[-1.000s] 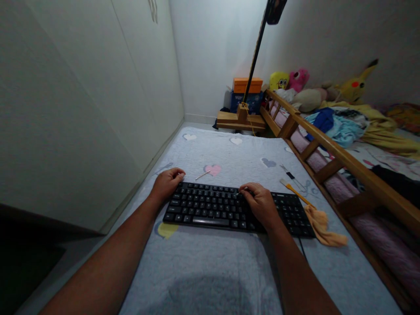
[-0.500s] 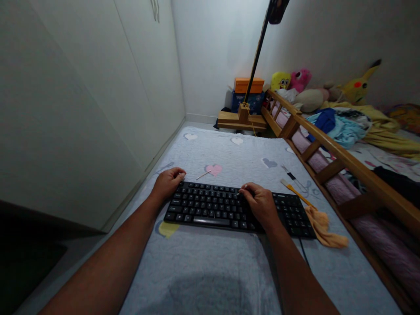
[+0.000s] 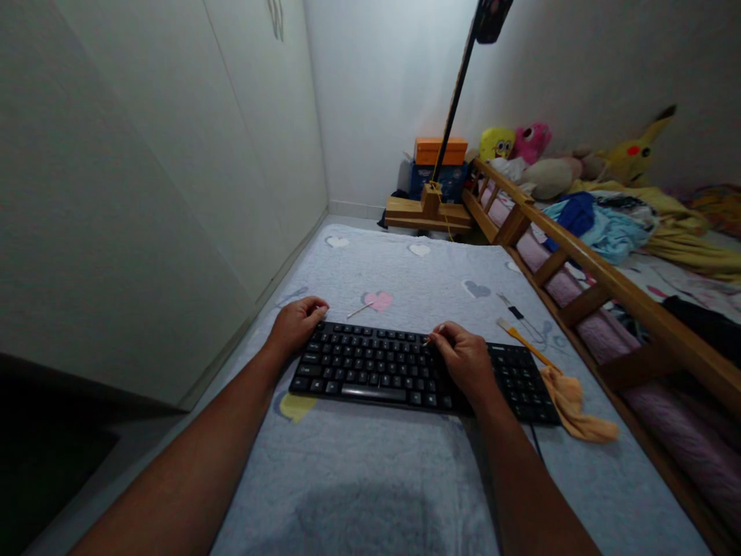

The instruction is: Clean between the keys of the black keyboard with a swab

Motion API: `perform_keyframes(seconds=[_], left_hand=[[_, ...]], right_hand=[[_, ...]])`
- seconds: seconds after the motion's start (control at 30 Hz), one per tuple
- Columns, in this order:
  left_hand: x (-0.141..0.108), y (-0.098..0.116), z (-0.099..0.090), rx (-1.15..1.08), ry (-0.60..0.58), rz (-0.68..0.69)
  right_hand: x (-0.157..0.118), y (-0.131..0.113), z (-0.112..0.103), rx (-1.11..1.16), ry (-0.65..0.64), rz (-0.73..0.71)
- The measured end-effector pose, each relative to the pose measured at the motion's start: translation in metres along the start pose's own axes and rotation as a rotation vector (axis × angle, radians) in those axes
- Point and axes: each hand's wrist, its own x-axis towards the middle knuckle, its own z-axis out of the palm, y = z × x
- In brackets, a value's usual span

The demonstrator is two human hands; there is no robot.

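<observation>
A black keyboard lies flat on the light blue blanket. At its far left corner, my left hand is closed with curled fingers on the edge, steadying it. Over the keys right of the middle, my right hand pinches a thin cotton swab between thumb and fingers; its pale tip is at the upper keys, and most of the stick is hidden. Another cotton swab lies behind the keyboard, by a pink heart print.
Right of the keyboard are an orange cloth, a yellow-handled brush and a thin wire tool with a black band. A wooden bed rail borders the right side; a white wardrobe stands left. A wooden stand is behind.
My right hand has shifted slightly right along the upper keys with the swab. My left hand stays at the keyboard's corner.
</observation>
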Motion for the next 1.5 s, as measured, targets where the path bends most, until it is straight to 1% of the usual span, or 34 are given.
perform_keyframes(seconds=[0.33, 0.6, 0.73, 0.9, 1.07, 1.27, 1.37, 1.5], left_hand=[[0.0, -0.001, 0.001, -0.011, -0.001, -0.001], [0.0, 0.0, 0.0, -0.01, 0.0, -0.016], [-0.001, 0.0, 0.001, -0.012, 0.004, -0.012], [-0.001, -0.003, 0.002, -0.016, 0.005, -0.013], [-0.001, -0.002, 0.001, -0.008, -0.001, -0.013], [-0.002, 0.005, -0.001, -0.002, 0.002, -0.033], [-0.002, 0.006, -0.001, -0.008, -0.001, -0.035], [-0.002, 0.006, -0.001, -0.006, 0.01, -0.019]], right_hand=[[0.0, 0.0, 0.003, 0.036, -0.034, -0.002], [0.003, 0.003, -0.009, -0.002, -0.044, 0.011], [0.003, 0.004, -0.011, -0.005, -0.062, 0.007], [0.002, 0.002, -0.014, -0.056, -0.101, -0.04], [-0.001, 0.006, -0.016, -0.188, -0.128, -0.112], [-0.013, 0.012, -0.015, -0.308, -0.084, -0.24], [-0.019, 0.009, -0.014, -0.31, -0.064, -0.285], [-0.023, 0.007, -0.015, -0.27, -0.07, -0.283]])
